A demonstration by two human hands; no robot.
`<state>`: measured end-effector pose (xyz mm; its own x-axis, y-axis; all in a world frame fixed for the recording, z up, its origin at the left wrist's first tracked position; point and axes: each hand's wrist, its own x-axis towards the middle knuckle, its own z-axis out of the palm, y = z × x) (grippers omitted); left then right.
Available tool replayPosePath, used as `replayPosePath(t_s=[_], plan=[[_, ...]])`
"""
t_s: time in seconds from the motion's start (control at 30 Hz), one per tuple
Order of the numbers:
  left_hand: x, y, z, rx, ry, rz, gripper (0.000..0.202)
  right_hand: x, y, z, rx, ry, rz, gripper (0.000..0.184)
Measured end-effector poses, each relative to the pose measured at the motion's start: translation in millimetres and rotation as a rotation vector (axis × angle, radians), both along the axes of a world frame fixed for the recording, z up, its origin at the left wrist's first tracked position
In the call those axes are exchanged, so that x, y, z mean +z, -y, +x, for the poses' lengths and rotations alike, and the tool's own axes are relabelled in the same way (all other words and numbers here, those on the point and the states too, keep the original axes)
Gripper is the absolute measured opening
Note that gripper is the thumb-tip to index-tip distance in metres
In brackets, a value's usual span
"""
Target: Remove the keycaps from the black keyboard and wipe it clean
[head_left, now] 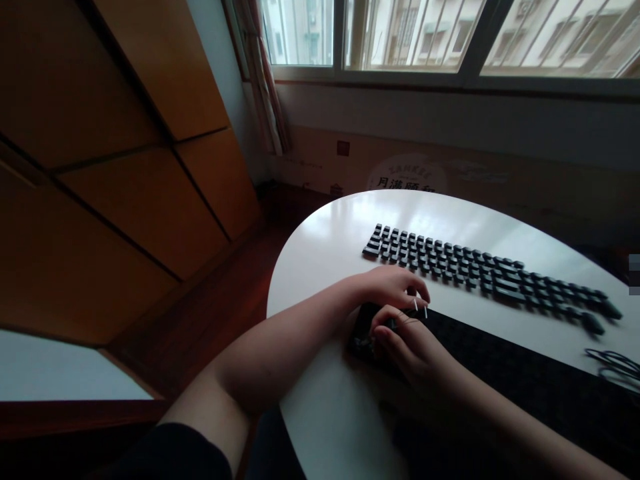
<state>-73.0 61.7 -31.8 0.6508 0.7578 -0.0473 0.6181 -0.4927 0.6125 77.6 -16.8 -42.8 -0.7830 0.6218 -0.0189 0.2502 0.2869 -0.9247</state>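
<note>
A black keyboard base lies on the white table, running from under my hands to the lower right. My left hand is above its far left corner, with fingers curled round what looks like a wire keycap puller. Two pale prongs and thin dark wires show below the fingertips; its handle is hidden. My right hand is just nearer me, over the keyboard's left end, thumb and fingers bent together. What they pinch, if anything, is hidden. Behind the keyboard, black keycaps are laid out in rows.
The rounded white table has its edge at the left. A coiled black cable lies at the right. Wooden cabinets stand to the left, and a printed cardboard box is beyond the table, under the window.
</note>
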Motion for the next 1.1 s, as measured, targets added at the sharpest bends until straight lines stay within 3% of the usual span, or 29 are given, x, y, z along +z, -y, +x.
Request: replayPosePath(t_s=[0.17, 0.43, 0.77, 1.1], plan=[[0.5, 0.3, 0.0, -0.004, 0.003, 0.001, 0.024, 6.3, 3.0, 0.4, 0.067, 0.076, 0.143, 0.018], [2.0, 2.1, 1.9, 0.012, 0.002, -0.007, 0.024, 0.0, 10.4, -0.2, 0.174, 0.048, 0.439, 0.033], [2.0, 3.3, 3.7, 0.006, -0.004, -0.004, 0.024, 5.4, 13.2, -0.9, 0.129, -0.029, 0.603, 0.024], [-2.4, 1.3, 2.6, -0.017, 0.030, 0.006, 0.024, 5.6, 14.0, 4.2, 0.030, -0.055, 0.609, 0.015]])
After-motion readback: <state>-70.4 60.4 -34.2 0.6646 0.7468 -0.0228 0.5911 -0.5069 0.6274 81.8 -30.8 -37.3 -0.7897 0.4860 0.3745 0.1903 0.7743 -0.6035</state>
